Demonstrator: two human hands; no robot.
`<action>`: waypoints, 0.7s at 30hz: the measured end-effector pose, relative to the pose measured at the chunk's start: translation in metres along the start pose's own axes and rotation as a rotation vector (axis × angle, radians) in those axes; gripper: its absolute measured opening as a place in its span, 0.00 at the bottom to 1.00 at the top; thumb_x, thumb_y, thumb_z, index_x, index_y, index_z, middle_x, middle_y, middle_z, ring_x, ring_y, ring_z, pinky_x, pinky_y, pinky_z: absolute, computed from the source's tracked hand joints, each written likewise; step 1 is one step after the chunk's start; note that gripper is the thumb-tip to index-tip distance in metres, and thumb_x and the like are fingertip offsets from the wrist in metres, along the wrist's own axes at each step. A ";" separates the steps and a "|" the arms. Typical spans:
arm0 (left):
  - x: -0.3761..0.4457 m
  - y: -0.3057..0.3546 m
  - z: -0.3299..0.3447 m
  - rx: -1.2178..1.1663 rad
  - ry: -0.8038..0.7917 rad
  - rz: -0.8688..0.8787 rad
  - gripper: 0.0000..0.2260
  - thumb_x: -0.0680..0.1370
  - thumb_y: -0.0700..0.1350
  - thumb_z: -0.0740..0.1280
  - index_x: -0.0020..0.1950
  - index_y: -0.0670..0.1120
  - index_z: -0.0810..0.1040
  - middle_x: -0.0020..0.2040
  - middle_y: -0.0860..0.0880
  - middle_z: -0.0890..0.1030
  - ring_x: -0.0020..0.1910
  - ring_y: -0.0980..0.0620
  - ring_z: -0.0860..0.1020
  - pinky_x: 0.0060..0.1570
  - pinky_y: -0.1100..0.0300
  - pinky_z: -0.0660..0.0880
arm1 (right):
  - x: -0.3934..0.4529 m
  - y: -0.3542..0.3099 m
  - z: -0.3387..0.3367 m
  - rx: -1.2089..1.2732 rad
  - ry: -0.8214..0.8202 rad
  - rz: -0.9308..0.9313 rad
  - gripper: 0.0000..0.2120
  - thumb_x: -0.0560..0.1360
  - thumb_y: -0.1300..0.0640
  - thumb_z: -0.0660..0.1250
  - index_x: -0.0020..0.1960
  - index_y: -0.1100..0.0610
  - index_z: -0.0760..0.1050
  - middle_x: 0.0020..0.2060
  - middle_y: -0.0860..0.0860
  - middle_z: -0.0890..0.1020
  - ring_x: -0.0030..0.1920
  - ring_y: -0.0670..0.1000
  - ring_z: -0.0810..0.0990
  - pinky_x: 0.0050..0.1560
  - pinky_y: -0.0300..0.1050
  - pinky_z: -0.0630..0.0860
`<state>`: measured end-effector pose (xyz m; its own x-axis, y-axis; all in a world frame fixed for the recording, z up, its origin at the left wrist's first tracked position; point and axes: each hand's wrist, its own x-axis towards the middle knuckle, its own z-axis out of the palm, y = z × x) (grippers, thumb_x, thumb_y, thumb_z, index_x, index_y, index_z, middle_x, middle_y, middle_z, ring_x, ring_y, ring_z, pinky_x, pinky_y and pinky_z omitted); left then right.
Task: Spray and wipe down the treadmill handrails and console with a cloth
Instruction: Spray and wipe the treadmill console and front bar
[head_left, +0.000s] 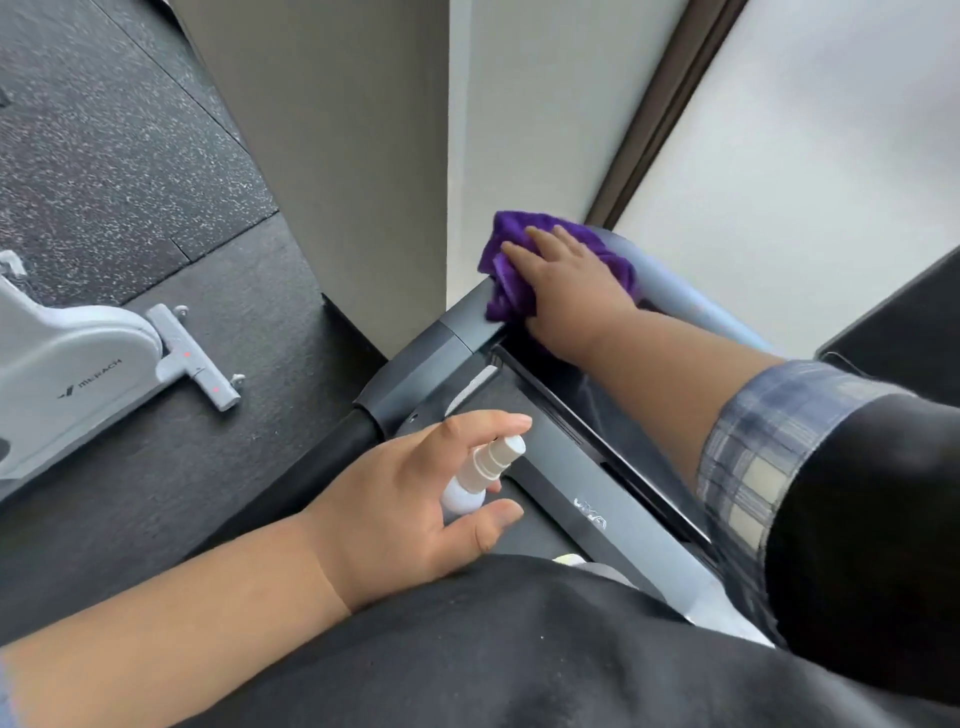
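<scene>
At frame centre the right hand (566, 291) presses a purple cloth (511, 270) flat-fingered onto the treadmill's grey handrail (670, 291), tight against the white wall corner (457, 156). Lower centre, the left hand (410, 499) grips a white spray bottle (480, 475), its body mostly hidden. Open floor (130, 156) lies upper left.

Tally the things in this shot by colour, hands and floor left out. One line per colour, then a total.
Purple: 1, the cloth
White: 1, the spray bottle
Light grey: 1, the exercise machine on the floor
Dark grey: 1, the treadmill console
Total: 4
</scene>
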<state>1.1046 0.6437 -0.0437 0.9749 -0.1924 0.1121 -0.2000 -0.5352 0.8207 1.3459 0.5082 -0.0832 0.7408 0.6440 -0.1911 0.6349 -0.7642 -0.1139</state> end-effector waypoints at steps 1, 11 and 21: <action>0.002 0.001 0.002 0.001 -0.013 0.005 0.25 0.76 0.56 0.67 0.70 0.62 0.62 0.52 0.74 0.73 0.47 0.69 0.77 0.51 0.76 0.69 | -0.001 -0.010 0.002 -0.001 -0.013 -0.057 0.39 0.75 0.51 0.69 0.81 0.47 0.55 0.80 0.53 0.55 0.80 0.59 0.51 0.79 0.56 0.50; 0.022 0.004 0.010 0.044 -0.094 0.051 0.25 0.76 0.58 0.66 0.71 0.63 0.62 0.52 0.74 0.73 0.47 0.70 0.76 0.50 0.76 0.70 | -0.020 0.069 -0.020 0.077 0.071 0.371 0.29 0.72 0.52 0.67 0.73 0.47 0.65 0.69 0.55 0.72 0.67 0.62 0.73 0.60 0.54 0.72; 0.013 -0.012 0.005 0.004 -0.034 -0.030 0.24 0.75 0.57 0.66 0.70 0.63 0.63 0.47 0.64 0.77 0.45 0.65 0.78 0.48 0.77 0.68 | -0.009 0.071 -0.018 -0.020 0.020 0.415 0.31 0.74 0.49 0.67 0.74 0.52 0.61 0.64 0.58 0.72 0.59 0.66 0.76 0.49 0.54 0.71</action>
<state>1.1193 0.6438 -0.0553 0.9765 -0.2043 0.0685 -0.1715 -0.5442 0.8212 1.3883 0.4483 -0.0723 0.9387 0.2823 -0.1979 0.2856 -0.9583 -0.0122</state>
